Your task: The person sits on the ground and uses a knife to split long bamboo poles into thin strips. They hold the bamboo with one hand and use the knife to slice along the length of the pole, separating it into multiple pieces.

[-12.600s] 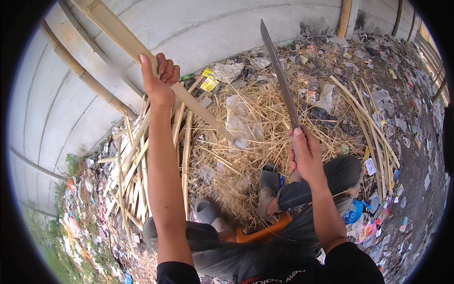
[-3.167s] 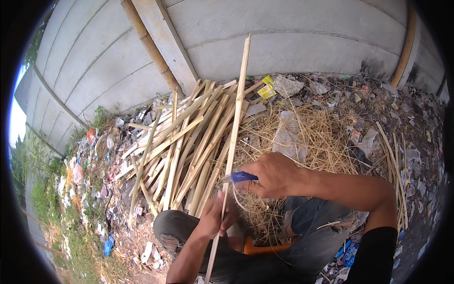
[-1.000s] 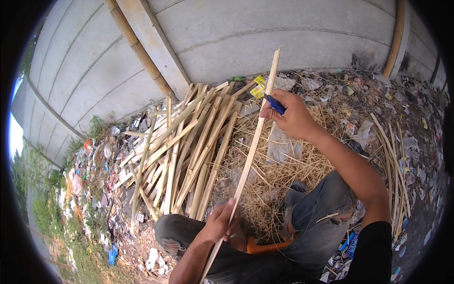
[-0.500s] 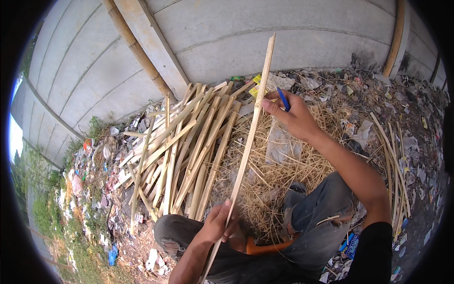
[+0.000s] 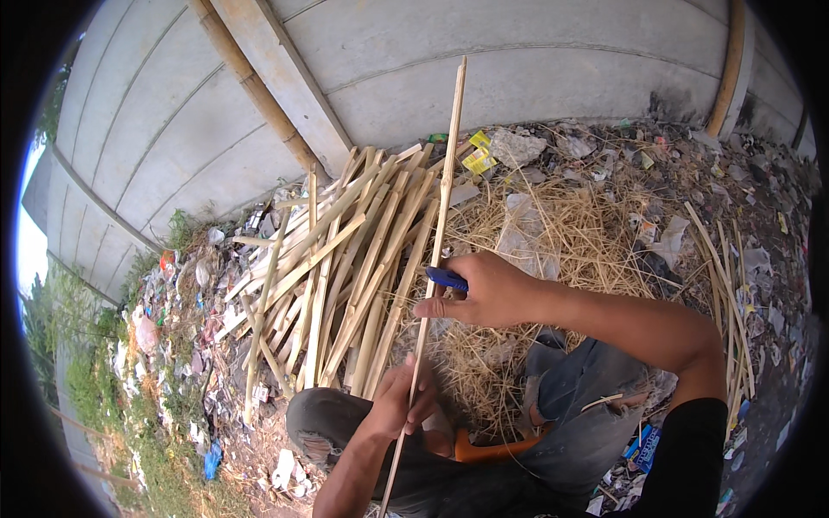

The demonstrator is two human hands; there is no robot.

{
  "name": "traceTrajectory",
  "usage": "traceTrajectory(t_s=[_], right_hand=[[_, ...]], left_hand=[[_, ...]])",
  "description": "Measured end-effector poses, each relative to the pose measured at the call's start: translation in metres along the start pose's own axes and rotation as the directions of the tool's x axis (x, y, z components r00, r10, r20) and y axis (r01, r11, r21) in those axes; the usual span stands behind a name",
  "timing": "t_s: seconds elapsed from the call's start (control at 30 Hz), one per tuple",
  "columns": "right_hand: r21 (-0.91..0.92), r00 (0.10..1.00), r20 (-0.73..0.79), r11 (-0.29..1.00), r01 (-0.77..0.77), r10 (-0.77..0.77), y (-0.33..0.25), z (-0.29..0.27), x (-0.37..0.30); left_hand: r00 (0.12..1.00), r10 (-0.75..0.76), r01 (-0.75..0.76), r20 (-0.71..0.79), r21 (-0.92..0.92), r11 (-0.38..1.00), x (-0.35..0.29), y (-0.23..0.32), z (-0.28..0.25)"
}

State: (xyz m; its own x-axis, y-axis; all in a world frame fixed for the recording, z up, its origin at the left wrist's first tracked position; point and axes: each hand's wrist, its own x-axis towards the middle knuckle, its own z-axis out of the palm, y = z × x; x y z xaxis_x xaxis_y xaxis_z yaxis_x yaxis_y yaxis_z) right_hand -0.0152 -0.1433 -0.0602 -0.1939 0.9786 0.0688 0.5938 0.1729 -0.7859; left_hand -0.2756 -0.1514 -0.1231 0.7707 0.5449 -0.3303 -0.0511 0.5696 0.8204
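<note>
A long thin bamboo strip (image 5: 442,198) stands nearly upright in front of me, its top reaching up against the concrete wall. My left hand (image 5: 404,404) grips it low down, near my knee. My right hand (image 5: 484,289) is closed around a small blue-handled knife (image 5: 446,278) and presses it against the strip at mid-height. Behind the strip lies a pile of split bamboo slats (image 5: 345,268).
Dry straw shavings (image 5: 570,250) cover the ground by my legs. An orange handle (image 5: 492,449) rests on my lap. A grey concrete wall (image 5: 518,78) with a leaning bamboo pole (image 5: 250,82) stands behind. Litter and loose bamboo sticks (image 5: 725,276) lie at the right, weeds at the left.
My right hand with the blue knife has slid down the bamboo strip from near its top to its middle. The left hand has kept its grip low on the strip.
</note>
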Motion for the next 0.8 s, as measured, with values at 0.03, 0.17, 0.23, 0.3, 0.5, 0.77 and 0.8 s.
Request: traceTrajectory(t_s=[0.03,0.17,0.23,0.3,0.5,0.77,0.8], right_hand=[[-0.081,0.999,-0.023,0.996,-0.031,0.029,-0.004,-0.001,-0.002],[-0.236,0.989,-0.140,0.972,0.006,-0.040,0.003,0.004,-0.005],[-0.279,0.980,-0.167,0.958,0.060,-0.111,0.009,0.005,-0.007],[-0.356,0.979,-0.151,0.931,0.076,-0.137,0.009,0.005,-0.008],[-0.281,0.956,-0.291,0.959,-0.038,-0.047,0.025,-0.031,0.008],[-0.344,0.962,-0.238,0.938,0.046,-0.134,0.030,-0.030,0.018],[-0.383,0.963,-0.246,0.924,0.010,-0.113,0.029,-0.030,0.015]], left_hand=[[0.999,0.024,-0.022,-0.046,0.042,0.999,0.001,0.000,0.002],[0.975,0.134,-0.093,-0.176,0.223,0.970,0.002,-0.004,0.006],[0.966,0.171,-0.108,-0.193,0.300,0.948,0.001,-0.004,0.006],[0.963,0.186,-0.106,-0.196,0.360,0.927,-0.001,-0.002,0.007],[0.963,0.110,0.021,-0.245,0.476,0.879,-0.009,-0.002,0.012],[0.958,0.134,-0.011,-0.252,0.438,0.899,-0.007,-0.002,0.005],[0.960,0.126,-0.003,-0.252,0.439,0.899,-0.006,-0.003,0.006]])
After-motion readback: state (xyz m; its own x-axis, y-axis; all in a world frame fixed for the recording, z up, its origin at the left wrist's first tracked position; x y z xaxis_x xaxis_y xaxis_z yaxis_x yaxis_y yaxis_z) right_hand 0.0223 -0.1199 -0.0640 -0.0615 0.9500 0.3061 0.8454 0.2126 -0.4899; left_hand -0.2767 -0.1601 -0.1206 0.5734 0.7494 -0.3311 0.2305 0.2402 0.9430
